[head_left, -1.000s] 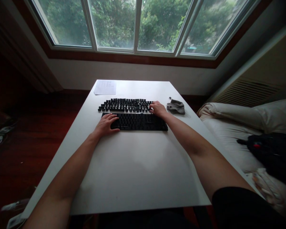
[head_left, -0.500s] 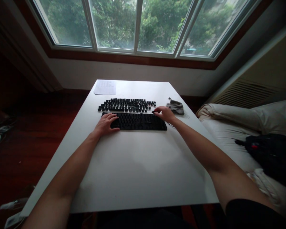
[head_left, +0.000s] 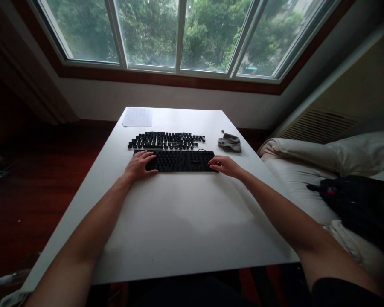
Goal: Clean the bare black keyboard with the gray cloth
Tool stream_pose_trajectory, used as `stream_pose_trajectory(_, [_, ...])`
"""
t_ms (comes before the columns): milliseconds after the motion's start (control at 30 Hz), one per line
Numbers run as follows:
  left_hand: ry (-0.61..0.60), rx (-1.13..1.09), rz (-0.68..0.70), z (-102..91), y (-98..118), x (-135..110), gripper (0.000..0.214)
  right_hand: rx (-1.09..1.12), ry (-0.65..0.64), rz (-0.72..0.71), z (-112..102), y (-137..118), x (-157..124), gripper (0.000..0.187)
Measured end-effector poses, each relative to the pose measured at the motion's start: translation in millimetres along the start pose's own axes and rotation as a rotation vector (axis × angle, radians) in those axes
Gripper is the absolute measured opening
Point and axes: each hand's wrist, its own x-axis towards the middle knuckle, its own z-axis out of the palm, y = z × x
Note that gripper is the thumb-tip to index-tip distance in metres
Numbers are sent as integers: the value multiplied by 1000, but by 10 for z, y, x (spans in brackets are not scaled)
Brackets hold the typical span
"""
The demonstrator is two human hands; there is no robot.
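A black keyboard [head_left: 179,162] lies flat on the white table, long side toward me. My left hand [head_left: 140,165] spans its left end, fingers on top toward the back edge and thumb near the front edge. At the right end, my right hand [head_left: 222,164] has its fingers curled together on the keyboard's edge; their undersides are hidden. Behind the keyboard several loose black keycaps [head_left: 166,140] stand in rows. A short loop of dark cable [head_left: 206,150] shows at the keyboard's back edge.
A crumpled grey cloth-like thing [head_left: 229,143] lies right of the keycaps. A printed paper sheet [head_left: 137,117] is at the table's far left corner. To the right stands a pale sofa [head_left: 284,170] with a black bag [head_left: 355,200] on it.
My right hand has moved from the keyboard's back edge down to its right end, uncovering the cable loop. My left hand stays on the left end. The whole view has shifted slightly.
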Motion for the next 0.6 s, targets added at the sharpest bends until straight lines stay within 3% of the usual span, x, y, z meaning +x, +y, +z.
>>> stream_pose_trajectory(400, [1, -11, 3, 35, -29, 7, 73, -351, -1, -106, 84, -82, 12, 20])
stream_pose_trajectory(600, [-3, -14, 4, 45, -36, 5, 73, -381, -38, -123, 47, -110, 29, 19])
